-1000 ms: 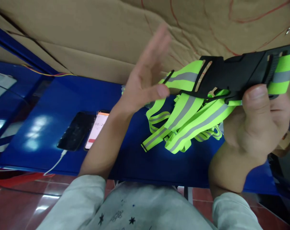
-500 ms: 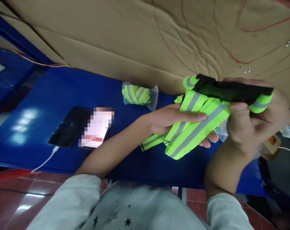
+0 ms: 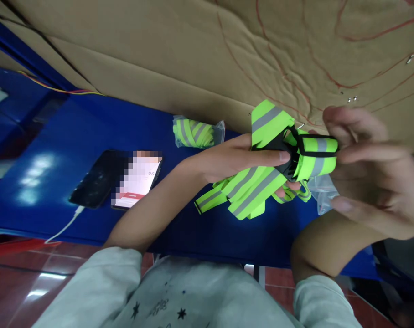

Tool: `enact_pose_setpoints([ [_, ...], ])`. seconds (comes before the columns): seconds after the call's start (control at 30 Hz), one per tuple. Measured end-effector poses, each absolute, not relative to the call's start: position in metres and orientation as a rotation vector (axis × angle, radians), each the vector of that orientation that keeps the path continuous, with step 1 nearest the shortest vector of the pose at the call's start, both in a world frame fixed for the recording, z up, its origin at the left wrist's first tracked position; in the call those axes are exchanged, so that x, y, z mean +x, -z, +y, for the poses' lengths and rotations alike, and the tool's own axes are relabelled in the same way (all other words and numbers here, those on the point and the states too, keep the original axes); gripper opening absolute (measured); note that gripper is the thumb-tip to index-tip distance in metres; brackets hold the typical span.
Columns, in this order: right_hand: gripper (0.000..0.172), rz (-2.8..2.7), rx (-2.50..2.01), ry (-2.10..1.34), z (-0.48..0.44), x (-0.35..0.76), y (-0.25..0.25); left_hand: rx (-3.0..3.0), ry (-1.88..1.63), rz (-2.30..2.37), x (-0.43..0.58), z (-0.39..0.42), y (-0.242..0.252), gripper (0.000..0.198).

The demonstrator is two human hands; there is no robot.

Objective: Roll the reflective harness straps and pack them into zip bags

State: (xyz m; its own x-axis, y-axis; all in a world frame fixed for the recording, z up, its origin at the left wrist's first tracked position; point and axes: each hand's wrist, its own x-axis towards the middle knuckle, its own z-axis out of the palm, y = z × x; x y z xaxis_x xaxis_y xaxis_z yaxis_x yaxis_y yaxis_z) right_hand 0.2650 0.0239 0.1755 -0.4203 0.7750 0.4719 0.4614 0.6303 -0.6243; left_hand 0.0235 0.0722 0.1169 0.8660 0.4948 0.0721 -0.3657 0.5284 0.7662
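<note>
Strap (image 3: 258, 187) clamped in left hand (image 3: 234, 161) grip; right hand (image 3: 374, 182) grip blurred, cannot tell.

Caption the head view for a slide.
Over a blue table, the left hand grips folded neon straps while the right hand pinches their looped end by the black buckle.

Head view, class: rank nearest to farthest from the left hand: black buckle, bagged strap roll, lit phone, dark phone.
1. black buckle, touching the left hand
2. bagged strap roll, behind it
3. lit phone, farther left
4. dark phone, leftmost
</note>
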Motion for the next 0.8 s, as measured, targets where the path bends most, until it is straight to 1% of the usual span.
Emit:
enact_pose_setpoints([
  [0.07,0.060,-1.934,-0.898,-0.608,0.028,0.264,-0.170,0.941,-0.545,0.185,0.023,0.071,-0.117,0.033],
  [0.1,0.063,-1.929,-0.917,-0.643,0.028,0.261,-0.167,0.975,-0.558,0.204,0.024,0.071,-0.117,0.036],
  [0.13,0.058,-1.931,-0.990,-0.646,0.028,0.258,-0.164,1.004,-0.575,0.224,0.025,0.071,-0.117,0.039],
  [0.23,0.036,-1.881,-1.168,-0.615,0.024,0.243,-0.158,1.001,-0.661,0.257,0.029,0.071,-0.113,0.045],
  [0.27,0.033,-1.828,-1.183,-0.589,0.021,0.238,-0.156,0.966,-0.679,0.257,0.030,0.072,-0.111,0.045],
  [0.33,0.034,-1.762,-1.197,-0.482,0.018,0.227,-0.155,0.862,-0.657,0.229,0.033,0.073,-0.108,0.043],
  [0.43,0.039,-1.718,-1.193,-0.234,0.017,0.218,-0.156,0.759,-0.532,0.132,0.035,0.076,-0.107,0.039],
  [0.53,0.049,-1.802,-1.168,-0.140,0.020,0.221,-0.156,0.816,-0.466,0.091,0.034,0.078,-0.107,0.048],
  [0.67,0.076,-2.027,-1.143,-0.181,0.023,0.230,-0.156,0.960,-0.514,0.131,0.029,0.077,-0.108,0.059],
  [0.73,0.088,-2.030,-1.158,-0.170,0.025,0.232,-0.156,0.989,-0.576,0.151,0.028,0.076,-0.108,0.057],
  [0.8,0.092,-2.059,-1.170,-0.185,0.025,0.233,-0.157,0.962,-0.636,0.186,0.029,0.075,-0.110,0.051],
])
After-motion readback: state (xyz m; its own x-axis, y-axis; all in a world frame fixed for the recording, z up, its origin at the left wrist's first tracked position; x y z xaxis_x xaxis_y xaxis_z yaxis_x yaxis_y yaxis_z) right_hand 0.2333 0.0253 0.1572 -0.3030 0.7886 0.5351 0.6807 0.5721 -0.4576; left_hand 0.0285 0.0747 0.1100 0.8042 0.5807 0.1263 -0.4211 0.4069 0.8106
